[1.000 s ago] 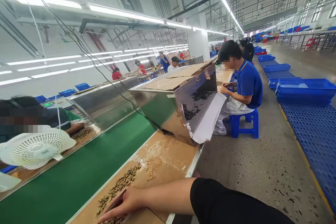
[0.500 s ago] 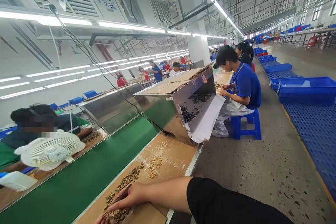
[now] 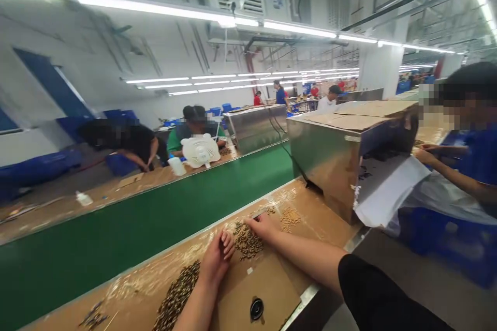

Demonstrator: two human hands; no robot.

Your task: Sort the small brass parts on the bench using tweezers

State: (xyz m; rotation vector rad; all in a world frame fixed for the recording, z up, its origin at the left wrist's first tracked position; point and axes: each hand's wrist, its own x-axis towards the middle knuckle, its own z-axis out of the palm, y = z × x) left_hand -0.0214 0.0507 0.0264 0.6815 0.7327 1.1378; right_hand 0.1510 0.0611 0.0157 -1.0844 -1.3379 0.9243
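Observation:
My right hand (image 3: 264,228) is closed around slim dark tweezers (image 3: 258,215), at the far side of a pile of small brass-coloured parts (image 3: 248,243). To its left, my left hand (image 3: 221,252) is raised just above the worktop with its fingers curled in. Whatever lies inside those fingers is hidden. A larger heap of dark brass parts (image 3: 176,295) spreads beside my left forearm. Beyond my right hand lies a patch of lighter tan parts (image 3: 290,219).
Close to me, a cardboard sheet (image 3: 236,310) carries a round black piece (image 3: 257,309). A green conveyor belt (image 3: 155,212) runs along the worktop's far side. A metal box (image 3: 330,155) stands ahead, with a co-worker (image 3: 473,145) seated to the right. Thin sticks (image 3: 93,316) lie at left.
The view has swung left and down, bringing my left hand and the larger heap fully into sight. My right hand still has the tweezers, now held apart from my left hand.

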